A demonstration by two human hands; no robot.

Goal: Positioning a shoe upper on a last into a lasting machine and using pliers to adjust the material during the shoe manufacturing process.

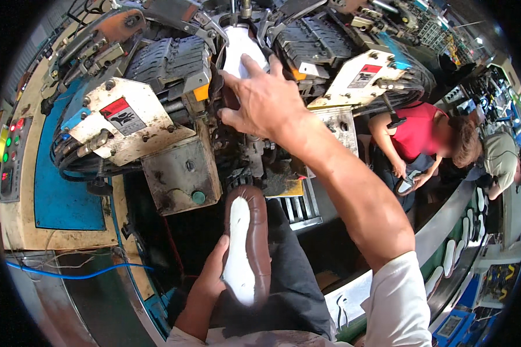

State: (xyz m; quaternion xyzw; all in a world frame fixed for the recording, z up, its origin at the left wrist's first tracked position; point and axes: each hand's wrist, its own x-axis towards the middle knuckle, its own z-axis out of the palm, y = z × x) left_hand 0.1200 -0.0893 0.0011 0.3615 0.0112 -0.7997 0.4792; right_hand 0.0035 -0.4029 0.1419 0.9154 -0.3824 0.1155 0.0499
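My left hand (213,270) grips a brown shoe upper (259,243), its white insole facing up, low in front of the machine and above my lap. My right hand (266,101) reaches up to the machine, with the fingers spread. Its fingertips touch the white sole side of a second shoe (241,46), which sits between the machine's dark ridged side blocks. The thumb stands apart from the fingers near the lower end of that shoe. Most of the second shoe's brown sides are hidden by the hand and the clamps.
Pale metal plates (130,118) with warning labels flank the work spot. A control panel (11,153) with lit buttons stands left, above a blue mat (69,173). To the right, a co-worker in red (417,130) holds a shoe beside a conveyor (440,231) carrying white insoles.
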